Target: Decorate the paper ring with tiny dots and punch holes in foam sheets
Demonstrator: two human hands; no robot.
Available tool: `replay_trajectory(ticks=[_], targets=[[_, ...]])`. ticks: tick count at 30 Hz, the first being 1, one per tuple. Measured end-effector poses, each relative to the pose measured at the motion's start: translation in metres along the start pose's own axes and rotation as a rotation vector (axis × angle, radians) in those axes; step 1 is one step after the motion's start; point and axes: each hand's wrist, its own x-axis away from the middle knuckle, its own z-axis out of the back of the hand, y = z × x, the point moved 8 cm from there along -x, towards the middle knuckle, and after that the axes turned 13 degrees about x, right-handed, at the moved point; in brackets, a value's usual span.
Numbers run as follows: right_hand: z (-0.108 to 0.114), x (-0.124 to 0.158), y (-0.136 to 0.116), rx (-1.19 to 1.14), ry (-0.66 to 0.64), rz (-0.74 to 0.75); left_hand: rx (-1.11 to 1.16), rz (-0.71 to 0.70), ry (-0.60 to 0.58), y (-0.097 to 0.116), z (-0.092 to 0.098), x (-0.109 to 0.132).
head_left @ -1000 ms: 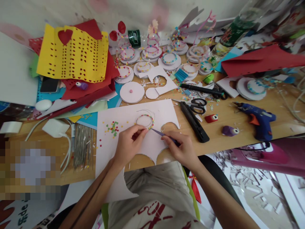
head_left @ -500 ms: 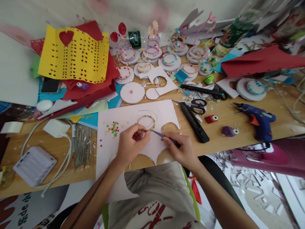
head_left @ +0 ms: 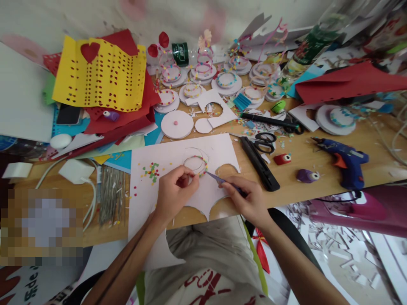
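Observation:
My left hand [head_left: 178,186] pinches the lower left of a thin wire ring [head_left: 196,156] decorated with small coloured paper dots; its left and upper part looks bare. My right hand [head_left: 246,199] is closed around purple tweezers [head_left: 219,178]. Their tips point left, just beside the ring's lower right edge. Whether a dot sits between them is too small to tell. Beneath both hands lies a white sheet [head_left: 187,146] with curved cut-outs. On its left part rests a scatter of green, red and yellow paper dots [head_left: 152,171].
Several decorated rings on white discs [head_left: 226,81] stand along the back. To the right are black scissors [head_left: 265,142], a box cutter [head_left: 259,163] and a blue glue gun [head_left: 346,161]. Wire strips [head_left: 112,195] lie at the left, below punched yellow paper [head_left: 100,76].
My right hand has drawn the tweezers slightly right, away from the ring's lower edge. My left hand keeps its pinch on the ring, almost unmoved.

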Motion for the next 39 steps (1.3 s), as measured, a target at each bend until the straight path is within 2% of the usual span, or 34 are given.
replay_trajectory(ticks=[8,20,28,31,34,37,39], targets=[[0.008,0.003,0.012,-0.153,0.099,-0.066,0.024,-0.017,0.004,0.001,0.001,-0.001],[0.015,0.004,0.016,-0.174,0.187,-0.095,0.035,-0.048,-0.007,0.001,0.000,-0.001],[0.015,0.007,0.023,-0.195,0.220,-0.126,0.048,0.009,-0.097,0.001,0.003,0.005],[0.011,0.009,0.031,-0.235,0.227,-0.170,0.028,0.006,-0.054,0.004,0.020,0.014],[0.010,0.012,0.035,-0.230,0.256,-0.203,0.007,0.029,0.088,0.004,0.053,0.028],[0.016,0.013,0.028,-0.141,0.307,-0.177,0.042,0.096,0.233,-0.008,0.089,0.049],[0.023,0.014,0.015,-0.040,0.332,-0.121,0.119,0.132,0.272,-0.019,0.105,0.063]])
